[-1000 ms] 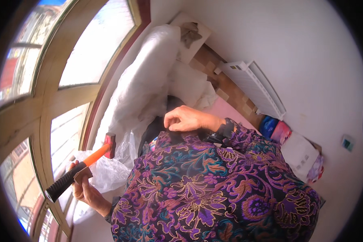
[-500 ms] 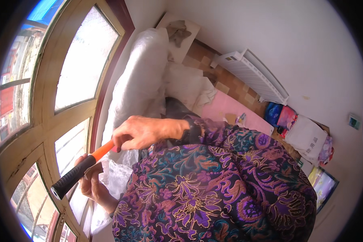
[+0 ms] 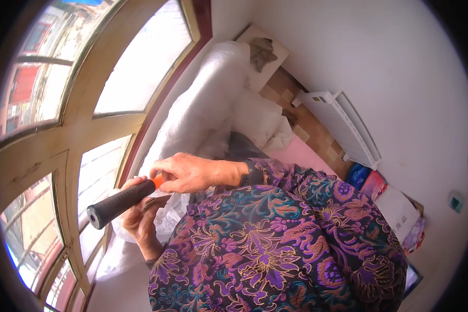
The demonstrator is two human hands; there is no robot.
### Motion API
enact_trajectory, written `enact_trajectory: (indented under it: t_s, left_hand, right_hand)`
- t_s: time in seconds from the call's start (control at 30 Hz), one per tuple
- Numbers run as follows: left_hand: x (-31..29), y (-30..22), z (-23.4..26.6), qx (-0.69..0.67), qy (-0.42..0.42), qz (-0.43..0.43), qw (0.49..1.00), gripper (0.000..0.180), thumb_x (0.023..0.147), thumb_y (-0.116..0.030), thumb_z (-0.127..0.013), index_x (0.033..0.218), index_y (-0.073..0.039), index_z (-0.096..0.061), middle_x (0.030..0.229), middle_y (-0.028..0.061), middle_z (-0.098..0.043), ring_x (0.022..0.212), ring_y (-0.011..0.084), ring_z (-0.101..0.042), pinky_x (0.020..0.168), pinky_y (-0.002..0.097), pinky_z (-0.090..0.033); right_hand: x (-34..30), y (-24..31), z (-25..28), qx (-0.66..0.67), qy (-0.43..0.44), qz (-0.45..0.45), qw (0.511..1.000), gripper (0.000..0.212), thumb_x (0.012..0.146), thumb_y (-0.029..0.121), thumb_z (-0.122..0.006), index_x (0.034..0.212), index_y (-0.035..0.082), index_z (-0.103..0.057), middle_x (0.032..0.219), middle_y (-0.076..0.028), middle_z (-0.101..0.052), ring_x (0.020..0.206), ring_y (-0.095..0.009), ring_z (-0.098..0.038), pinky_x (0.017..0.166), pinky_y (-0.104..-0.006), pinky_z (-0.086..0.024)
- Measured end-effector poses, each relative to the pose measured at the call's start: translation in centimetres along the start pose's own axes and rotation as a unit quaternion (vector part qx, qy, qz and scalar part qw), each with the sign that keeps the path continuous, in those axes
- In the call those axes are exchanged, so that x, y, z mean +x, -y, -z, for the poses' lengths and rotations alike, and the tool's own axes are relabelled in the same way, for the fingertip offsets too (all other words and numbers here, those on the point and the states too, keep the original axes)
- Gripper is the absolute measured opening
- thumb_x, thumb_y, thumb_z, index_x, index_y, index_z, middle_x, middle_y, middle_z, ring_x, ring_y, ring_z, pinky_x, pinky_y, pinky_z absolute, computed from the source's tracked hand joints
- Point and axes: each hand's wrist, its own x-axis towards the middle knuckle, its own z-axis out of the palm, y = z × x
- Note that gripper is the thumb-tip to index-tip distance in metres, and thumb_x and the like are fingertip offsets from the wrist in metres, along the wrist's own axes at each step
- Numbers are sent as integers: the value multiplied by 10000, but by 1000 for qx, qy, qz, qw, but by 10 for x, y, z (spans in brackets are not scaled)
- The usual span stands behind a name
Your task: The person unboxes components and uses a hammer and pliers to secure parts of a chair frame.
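While the black-handled tool (image 3: 120, 204) slants from lower left toward upper right, the left hand (image 3: 135, 222) grips it with a brown piece (image 3: 156, 202); the right hand (image 3: 187, 172) curls around its orange shaft (image 3: 157, 180), far end hidden.

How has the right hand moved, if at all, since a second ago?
Yes: the right hand moved left, toward the window frame, and is now on the hammer handle.

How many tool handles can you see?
1: the black handle in the left grip, its orange part at the right grip. Others may be hidden.
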Motion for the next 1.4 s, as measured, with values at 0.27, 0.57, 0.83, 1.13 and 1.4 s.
enact_trajectory:
  t_s: [0.27,0.57,0.83,1.13,1.4]
  left_hand:
    - [-6,3,2,31,23,-16,999,218,662,83,-590,875,36,-606,1136,216,-445,882,257,-569,627,298,-554]
    - [-3,2,-20,-4,51,96,994,242,625,-58,-698,865,-46,-663,1095,88,-515,1003,182,-498,830,305,-412]
    - [16,31,-28,53,241,-48,968,159,592,-26,-656,750,-19,-644,1176,157,-479,1068,297,-485,917,378,-368]
    - [8,50,-3,4,139,-4,990,172,629,38,-616,796,-4,-622,874,113,-569,924,241,-537,817,338,-419]
    - [19,57,12,122,40,55,990,101,677,6,-603,776,25,-612,733,65,-547,703,156,-518,628,256,-404]
  right_hand:
    - [13,-13,4,217,135,-151,955,669,829,599,-301,1132,16,-427,824,-213,-559,607,-224,-599,457,-264,-491]
    - [0,-21,-1,294,60,-259,918,605,831,599,-327,1083,93,-541,671,-90,-558,526,-110,-509,472,-189,-415]
    - [-22,-91,-7,452,-144,-219,853,173,773,169,-532,901,53,-531,860,-61,-541,730,-142,-523,674,-278,-438]
    - [-62,-95,24,493,-293,-251,780,71,723,86,-563,772,113,-519,714,0,-476,647,-122,-484,595,-253,-412]
    - [-100,-186,82,392,-373,-336,771,201,723,39,-528,921,33,-494,623,-56,-483,488,-163,-504,440,-295,-451]
